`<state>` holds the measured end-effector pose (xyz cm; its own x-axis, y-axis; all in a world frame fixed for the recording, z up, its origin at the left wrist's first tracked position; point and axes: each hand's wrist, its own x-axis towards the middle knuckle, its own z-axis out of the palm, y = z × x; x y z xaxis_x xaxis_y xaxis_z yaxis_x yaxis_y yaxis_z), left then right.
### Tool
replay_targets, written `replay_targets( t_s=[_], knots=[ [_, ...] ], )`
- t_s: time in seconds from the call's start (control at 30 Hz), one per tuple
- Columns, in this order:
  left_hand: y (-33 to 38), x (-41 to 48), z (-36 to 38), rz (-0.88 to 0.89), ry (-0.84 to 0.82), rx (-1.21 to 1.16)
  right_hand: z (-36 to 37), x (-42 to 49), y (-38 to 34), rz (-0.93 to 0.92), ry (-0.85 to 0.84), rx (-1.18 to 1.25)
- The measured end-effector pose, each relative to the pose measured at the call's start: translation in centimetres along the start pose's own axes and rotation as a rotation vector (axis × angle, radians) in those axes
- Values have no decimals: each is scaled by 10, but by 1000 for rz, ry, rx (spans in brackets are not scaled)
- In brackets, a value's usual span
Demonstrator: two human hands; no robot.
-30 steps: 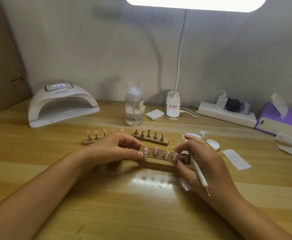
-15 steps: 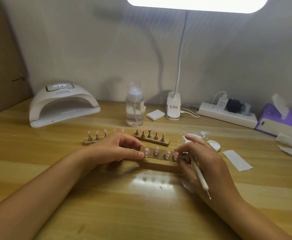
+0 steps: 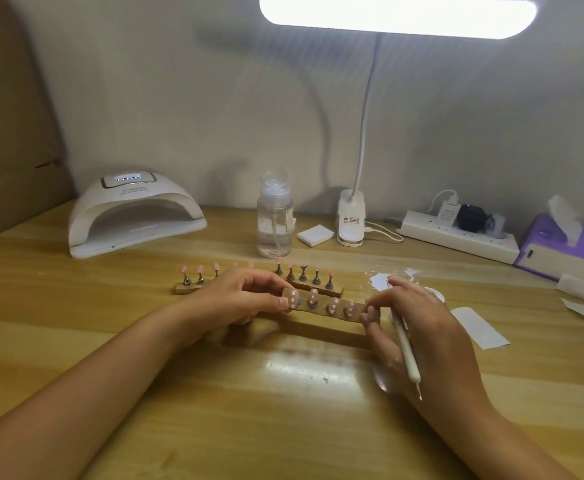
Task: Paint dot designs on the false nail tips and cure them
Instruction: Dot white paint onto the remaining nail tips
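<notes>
The left hand (image 3: 245, 299) pinches the left end of a wooden strip (image 3: 321, 308) between thumb and curled fingers. The right hand (image 3: 422, 327) pinches the right end with its fingertips, and a white dotting tool (image 3: 406, 351) lies tucked in the same hand, its fine tip pointing back toward the person. The strip is held off the surface (image 3: 283, 427), with its shadow lying below it. It is tipped so that its pink nail tips (image 3: 333, 304), each marked with white dots, face the camera.

Two more strips of nail tips stand on the surface just behind the hands, one to the left (image 3: 193, 282) and one to the right (image 3: 315, 282). The white curing lamp (image 3: 134, 213) sits at the back left, well apart from the hands, its opening facing forward. A clear bottle (image 3: 274, 220) stands to the right of it.
</notes>
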<state>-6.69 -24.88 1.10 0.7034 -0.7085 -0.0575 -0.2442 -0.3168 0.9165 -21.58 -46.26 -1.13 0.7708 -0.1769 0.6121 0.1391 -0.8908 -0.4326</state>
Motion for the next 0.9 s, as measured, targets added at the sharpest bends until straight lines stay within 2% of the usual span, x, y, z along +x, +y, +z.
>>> replay_targets(
  t_s=[0.1, 0.23, 0.47, 0.63, 0.8, 0.9],
  knots=[
    [2, 1, 0, -21, 16, -32, 0, 0, -1, -2, 9, -11],
    [4, 4, 2, -21, 68, 49, -1, -2, -2, -20, -2, -43],
    [0, 7, 4, -49, 145, 65, -3, -3, -10, -58, -74, -184],
    [-2, 0, 3, -12, 199, 305, -7, -4, -10, -78, -76, -180],
    [-4, -2, -2, 25, 165, 388, -8, -2, -7, -126, -73, -255],
    [-5, -3, -2, 88, 228, 526, -8, -2, -4, -135, -82, -304]
  ],
)
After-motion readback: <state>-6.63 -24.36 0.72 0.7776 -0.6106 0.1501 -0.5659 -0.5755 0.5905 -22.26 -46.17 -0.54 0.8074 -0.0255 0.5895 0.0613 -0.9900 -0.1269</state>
